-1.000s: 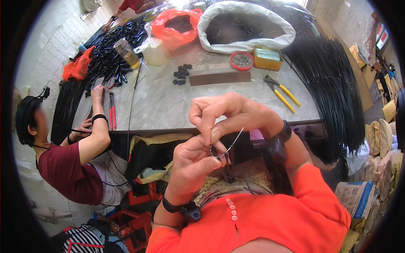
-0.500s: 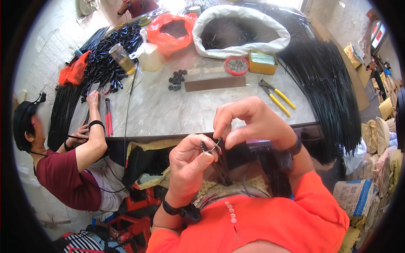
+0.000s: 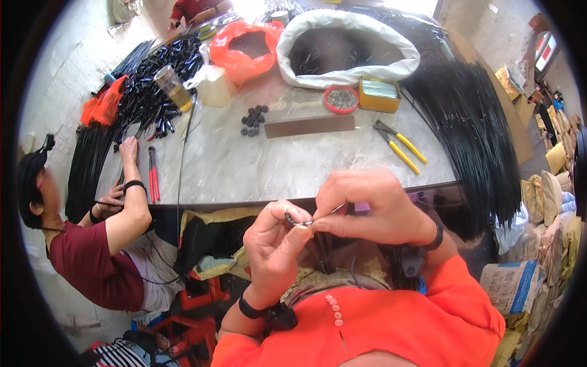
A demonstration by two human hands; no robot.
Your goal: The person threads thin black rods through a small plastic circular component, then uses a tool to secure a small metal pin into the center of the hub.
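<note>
My left hand (image 3: 272, 248) is closed, its thumb and index finger pinching a small black curved piece with a shiny metal bit (image 3: 303, 224). From the right, my right hand (image 3: 370, 205) meets it with fingers pressed together. A thin dark wire-like end (image 3: 339, 208) sticks out of the right hand's pinch. The two fingertips nearly touch just off the table's near edge, and they hide most of the piece. Dark thin strands hang below my hands, too dim to make out well.
On the table (image 3: 232, 171) lie yellow-handled pliers (image 3: 400, 147), a brown bar (image 3: 310, 126), black knobby parts (image 3: 252, 119), a red dish (image 3: 341, 99) of small metal bits and a white sack (image 3: 287, 64). Black rods (image 3: 474, 134) overhang at right. A co-worker (image 3: 98, 251) works at left beside red-handled pliers (image 3: 153, 174).
My right hand has come down and closed against the left fingertips, pinching the thin end. The black loop between my hands is now mostly covered. A far person's arms show more.
</note>
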